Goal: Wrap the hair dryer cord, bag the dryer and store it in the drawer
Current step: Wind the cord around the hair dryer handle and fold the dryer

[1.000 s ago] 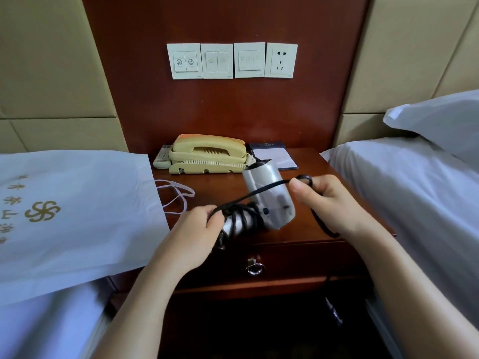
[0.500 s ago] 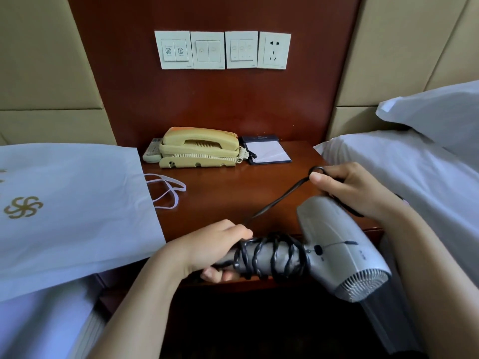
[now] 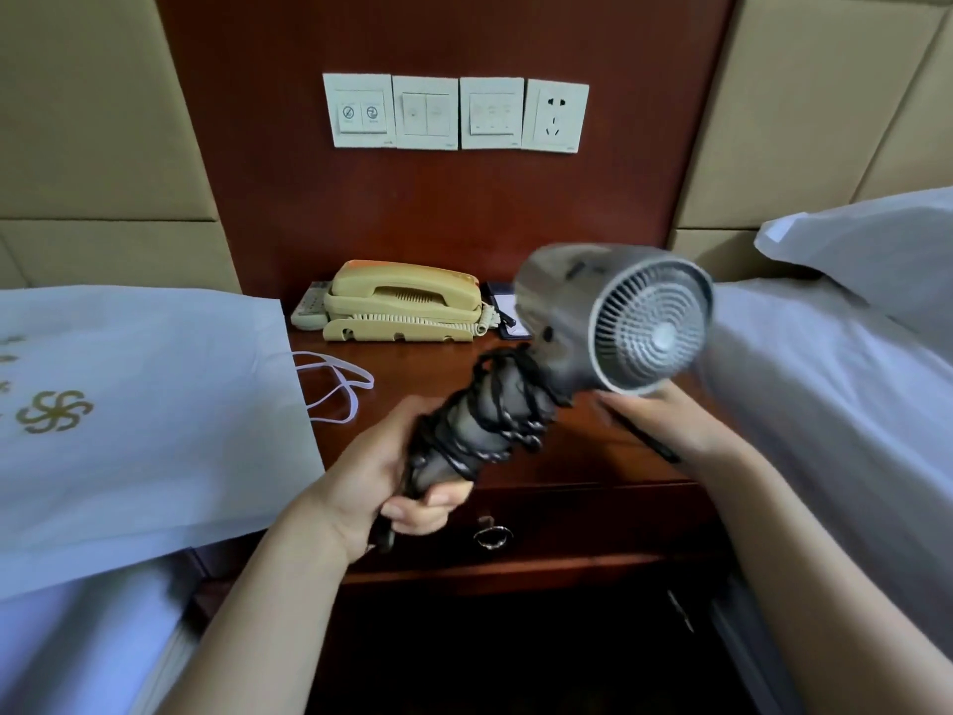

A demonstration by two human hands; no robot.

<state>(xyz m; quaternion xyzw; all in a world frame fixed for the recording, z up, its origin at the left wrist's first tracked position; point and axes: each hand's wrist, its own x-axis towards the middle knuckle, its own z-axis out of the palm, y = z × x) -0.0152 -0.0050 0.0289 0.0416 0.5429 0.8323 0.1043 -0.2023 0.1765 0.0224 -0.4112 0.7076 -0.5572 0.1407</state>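
A grey hair dryer (image 3: 608, 317) is held up over the nightstand, its round rear grille facing me and blurred by motion. Its black cord (image 3: 490, 410) is coiled in several turns around the handle. My left hand (image 3: 381, 477) grips the lower end of the handle. My right hand (image 3: 665, 420) sits just below the dryer body and pinches the loose end of the cord, which runs along its fingers. A white bag (image 3: 149, 405) with a gold emblem lies on the left bed, its handles hanging onto the nightstand. The drawer (image 3: 582, 528) below is closed, with a metal ring pull.
A yellow telephone (image 3: 402, 301), a remote and a notepad stand at the back of the wooden nightstand (image 3: 567, 467). Wall switches and a socket (image 3: 554, 116) are above. White beds flank both sides, with a pillow (image 3: 876, 245) at right.
The dryer swung up from low at the table's front edge, its grille turned toward me. My right hand dropped from above the dryer to beneath it, and the taut cord strand is now wound in.
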